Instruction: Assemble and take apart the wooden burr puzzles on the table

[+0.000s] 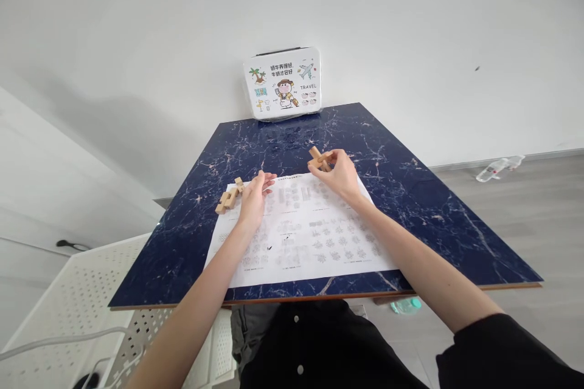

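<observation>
Near the top right corner of the printed sheet, my right hand (pixel 341 175) is closed on a partly joined wooden burr puzzle (pixel 314 154), its thumb and fingertips pinching the crossed bars. My left hand (pixel 256 194) lies over the sheet's upper left part, fingers stretched out to the right and apart, with nothing seen in them. Just left of that hand sit notched wooden puzzle pieces (pixel 227 200), with a smaller-looking one (pixel 239 183) above them, partly behind the hand. Small line diagrams cover the paper sheet (pixel 292 267).
The blue marble-patterned table (pixel 182 255) carries everything. A white cartoon-printed case (pixel 283 85) stands against the wall at its back edge. On the left is a white perforated rack (pixel 91 279) with cables. Plastic bottles (pixel 495 169) lie on the floor at right.
</observation>
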`<state>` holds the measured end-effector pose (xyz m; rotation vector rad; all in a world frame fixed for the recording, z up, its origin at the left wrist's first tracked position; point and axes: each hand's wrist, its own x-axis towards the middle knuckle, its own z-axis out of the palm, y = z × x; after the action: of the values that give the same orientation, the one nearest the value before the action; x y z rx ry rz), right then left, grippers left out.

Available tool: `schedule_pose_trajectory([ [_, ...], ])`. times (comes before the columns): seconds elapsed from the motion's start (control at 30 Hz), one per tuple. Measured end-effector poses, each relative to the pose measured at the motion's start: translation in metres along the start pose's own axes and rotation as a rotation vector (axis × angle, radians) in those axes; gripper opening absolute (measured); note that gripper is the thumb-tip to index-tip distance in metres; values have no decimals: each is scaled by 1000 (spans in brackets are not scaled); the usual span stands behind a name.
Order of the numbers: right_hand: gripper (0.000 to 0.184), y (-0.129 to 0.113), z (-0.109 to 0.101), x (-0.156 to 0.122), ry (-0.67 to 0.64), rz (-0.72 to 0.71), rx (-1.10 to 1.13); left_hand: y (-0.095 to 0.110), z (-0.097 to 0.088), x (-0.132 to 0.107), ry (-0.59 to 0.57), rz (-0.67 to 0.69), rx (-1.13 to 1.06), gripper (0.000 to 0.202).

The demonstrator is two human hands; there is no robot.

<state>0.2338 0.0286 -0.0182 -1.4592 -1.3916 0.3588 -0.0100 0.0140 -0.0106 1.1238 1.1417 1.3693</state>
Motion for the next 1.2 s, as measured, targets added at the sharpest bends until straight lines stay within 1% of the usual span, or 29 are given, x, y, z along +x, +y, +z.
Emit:
schedule_pose_trajectory([
  [0.07, 56, 10, -2, 4, 66, 14, -87, -2, -1, 1, 5, 12, 11, 41],
  [0.13, 61, 17, -1, 7, 108, 32, -169, -4, -2, 2, 10, 23, 25, 42],
  [0.23, 67, 26, 3, 8, 128, 35, -254, -6, -4, 3, 10, 36, 55, 42],
  [0.37, 66, 32, 7, 7, 135, 35, -288, -4, -3, -1, -21, 85, 149, 41],
  [0.5, 59, 31, 6, 7, 123, 48, -261, 6, 2, -11, -40, 196, 320, 29],
  [0.6, 56, 28, 3, 9, 117, 38, -245, 14, 1, -18, 21, 307, 446, 14],
  [0.67, 56, 24, 0, 9, 122, -10, -235, 16, -4, -19, 87, 405, 618, 6],
  [0.7, 56, 22, -2, 9, 128, -54, -227, 16, -7, -19, 125, 462, 756, 6],
  [0.77, 52, 14, -6, 8, 146, -173, -209, 14, -15, -17, 200, 546, 1053, 19],
  [0.8, 49, 10, -7, 7, 152, -240, -199, 12, -19, -15, 235, 560, 1169, 26],
  [0.87, 41, 0, -10, 3, 139, -365, -172, 9, -28, -12, 284, 550, 1304, 42],
  [0.93, 30, -10, -9, -4, 61, -459, -130, 6, -35, -8, 309, 536, 1371, 54],
  [1.0, 17, -16, -6, -11, -89, -510, -98, 3, -41, -5, 323, 530, 1387, 59],
  [1.03, 13, -18, -3, -14, -175, -518, -87, 2, -44, -4, 325, 523, 1379, 60],
  [1.13, 13, -18, 8, -23, -392, -509, -68, -4, -48, -2, 291, 469, 1323, 57],
  [1.2, 13, -16, 15, -27, -464, -516, -65, -9, -49, -2, 251, 446, 1285, 54],
])
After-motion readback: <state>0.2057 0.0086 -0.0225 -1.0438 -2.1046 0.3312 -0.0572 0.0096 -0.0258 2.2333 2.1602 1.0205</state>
